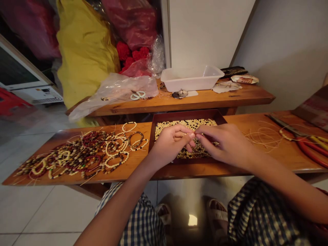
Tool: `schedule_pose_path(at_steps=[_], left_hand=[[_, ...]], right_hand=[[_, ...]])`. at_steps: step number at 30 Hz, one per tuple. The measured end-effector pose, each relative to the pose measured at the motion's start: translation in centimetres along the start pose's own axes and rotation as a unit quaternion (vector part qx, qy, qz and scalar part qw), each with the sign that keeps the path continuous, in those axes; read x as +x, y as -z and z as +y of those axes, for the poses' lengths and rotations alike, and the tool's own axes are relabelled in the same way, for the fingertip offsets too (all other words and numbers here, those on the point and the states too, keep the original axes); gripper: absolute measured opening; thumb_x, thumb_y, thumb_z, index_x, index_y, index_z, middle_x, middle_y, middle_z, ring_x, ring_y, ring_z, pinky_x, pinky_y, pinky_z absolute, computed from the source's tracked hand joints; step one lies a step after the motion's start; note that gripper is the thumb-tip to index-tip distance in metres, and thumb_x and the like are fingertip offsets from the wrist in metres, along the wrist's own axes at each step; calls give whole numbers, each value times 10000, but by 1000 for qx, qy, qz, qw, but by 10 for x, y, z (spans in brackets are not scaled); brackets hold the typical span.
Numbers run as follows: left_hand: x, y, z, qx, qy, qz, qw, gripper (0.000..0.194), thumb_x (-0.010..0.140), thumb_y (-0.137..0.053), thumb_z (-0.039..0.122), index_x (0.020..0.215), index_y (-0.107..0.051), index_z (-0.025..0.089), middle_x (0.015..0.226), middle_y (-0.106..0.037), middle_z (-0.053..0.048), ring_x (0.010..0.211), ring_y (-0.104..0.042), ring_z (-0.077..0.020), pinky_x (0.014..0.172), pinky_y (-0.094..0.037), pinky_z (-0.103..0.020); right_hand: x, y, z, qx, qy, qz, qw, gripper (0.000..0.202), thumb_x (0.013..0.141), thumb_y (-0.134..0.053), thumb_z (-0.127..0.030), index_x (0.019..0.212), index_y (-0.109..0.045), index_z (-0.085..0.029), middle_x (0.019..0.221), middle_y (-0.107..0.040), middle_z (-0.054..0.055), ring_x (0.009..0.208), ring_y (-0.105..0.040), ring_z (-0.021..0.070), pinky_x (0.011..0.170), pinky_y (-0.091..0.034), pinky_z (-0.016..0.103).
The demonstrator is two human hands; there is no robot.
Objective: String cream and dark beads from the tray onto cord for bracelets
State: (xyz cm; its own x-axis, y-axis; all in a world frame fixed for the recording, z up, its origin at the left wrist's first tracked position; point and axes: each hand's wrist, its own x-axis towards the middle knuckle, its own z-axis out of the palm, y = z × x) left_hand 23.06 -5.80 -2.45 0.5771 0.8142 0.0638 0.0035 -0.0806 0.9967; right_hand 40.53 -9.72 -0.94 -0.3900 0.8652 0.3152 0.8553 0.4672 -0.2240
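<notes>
Two wooden desks stand one behind the other, and the nearer desk (237, 121) bears the work close to its front edge; a careless forearm could nudge things off. At its left end lies a tangled heap of bead bracelets (87, 153) with loose cord ends sticking out; lifting one by its tail could drag others along. Beside the heap, the dark red tray (184, 115) sits under both hands; a knock to its low rim could tip it and scatter its contents.

The left hand (170, 141) and right hand (224, 140) meet above it, each with thumb and forefinger pressed to a point, the left's other fingers loosely curled. Red-handled pliers (306, 150) rest at the right, apart from the hands but touching a short beaded strand; moving them could snag it. Nearby cord loops (261, 140) might knot if pulled. Loose beads (174, 125) fill the tray, so a dropped one would vanish among them. Between the fingertips seems to be a tiny piece (194, 134), bead or cord I cannot tell; a slack pinch would lose it.
</notes>
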Motion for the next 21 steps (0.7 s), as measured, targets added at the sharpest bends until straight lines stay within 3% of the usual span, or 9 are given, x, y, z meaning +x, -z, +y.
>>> schedule_pose_path(at_steps=[3, 6, 10, 14, 21], left_hand=[[0, -1, 0, 27, 17, 8, 999, 153, 843, -542, 245, 778, -565, 109, 669, -635, -23, 554, -603, -92, 591, -480, -235], [1, -3, 0, 37, 11, 2, 999, 178, 859, -514, 257, 766, -559, 112, 683, -635, -28, 564, -599, -88, 597, -474, -231], [2, -3, -3, 23, -11, -1, 1000, 79, 849, -512, 192, 837, -541, 120, 703, -619, -10, 599, -588, -76, 638, -478, -227], [3, 0, -6, 34, -20, 17, 999, 41, 832, -506, 141, 870, -492, 143, 717, -613, 0, 619, -583, -78, 638, -469, -228], [3, 0, -7, 77, -23, 14, 997, 129, 885, -455, 239, 839, -512, 132, 729, -611, -16, 623, -582, -78, 640, -467, -227]], right_hand=[[-2, -1, 1, -123, 69, 26, 990, 206, 839, -431, -246, 753, -605, -178, 603, -592, 34, 523, -465, 131, 524, -233, 287], [-2, 0, 1, -149, 87, 29, 985, 212, 837, -436, -251, 735, -609, -180, 615, -613, 39, 521, -470, 136, 521, -224, 290], [1, 2, 0, -42, 5, 10, 999, 242, 842, -430, -265, 774, -649, -190, 537, -552, 9, 477, -430, 118, 519, -255, 273], [5, 6, 2, 111, -75, -22, 991, 208, 810, -457, -235, 705, -630, -190, 513, -489, -24, 480, -404, 101, 512, -293, 244], [6, 8, 8, 203, -93, -13, 975, 163, 764, -460, -165, 666, -589, -179, 566, -483, -30, 542, -410, 102, 520, -317, 231]])
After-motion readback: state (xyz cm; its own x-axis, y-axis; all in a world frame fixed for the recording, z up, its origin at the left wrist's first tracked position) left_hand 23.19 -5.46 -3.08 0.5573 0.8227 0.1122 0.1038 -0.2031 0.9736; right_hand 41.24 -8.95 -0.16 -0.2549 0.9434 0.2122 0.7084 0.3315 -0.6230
